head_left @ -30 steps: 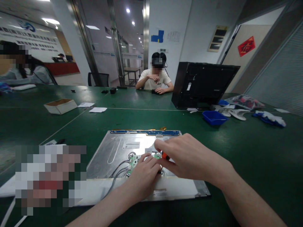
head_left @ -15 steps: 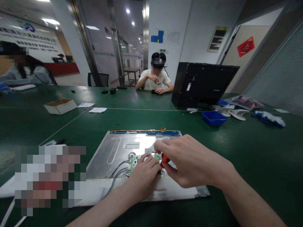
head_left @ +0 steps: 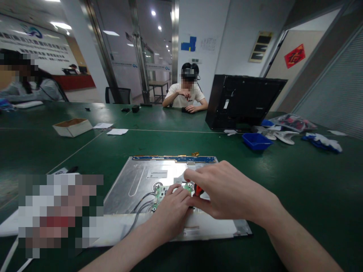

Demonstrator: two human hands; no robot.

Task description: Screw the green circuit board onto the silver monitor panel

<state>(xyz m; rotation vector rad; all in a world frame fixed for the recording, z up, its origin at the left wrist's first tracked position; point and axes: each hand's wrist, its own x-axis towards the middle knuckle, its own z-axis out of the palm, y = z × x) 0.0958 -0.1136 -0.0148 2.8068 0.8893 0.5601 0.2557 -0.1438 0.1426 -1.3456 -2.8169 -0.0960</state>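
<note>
My right hand (head_left: 227, 190) is closed around the red-and-black handle of a screwdriver (head_left: 198, 189); the shaft and tip are hidden. Close beside it, my left hand (head_left: 174, 207) rests over a small green circuit board (head_left: 161, 192), fingers bent and thumb out of sight. Whatever lies under its fingertips is covered. The board sits on the silver metal back of a display panel (head_left: 121, 189), with grey cables (head_left: 138, 211) running from its left side. A long blue circuit strip (head_left: 172, 159) lies along the panel's far edge, and white film (head_left: 215, 226) covers the near part.
Left of the panel lies a blurred-out item (head_left: 59, 211). Farther off are an open carton (head_left: 73, 128), white papers (head_left: 117, 132), a blue tray (head_left: 256, 141), gloves (head_left: 321, 142) and a large black monitor (head_left: 246, 102). A person (head_left: 185, 94) sits across the green table (head_left: 159, 141).
My right hand has shifted slightly and its thumb has straightened toward my left hand; less of the screwdriver handle shows. My left hand and the panel stay where they were.
</note>
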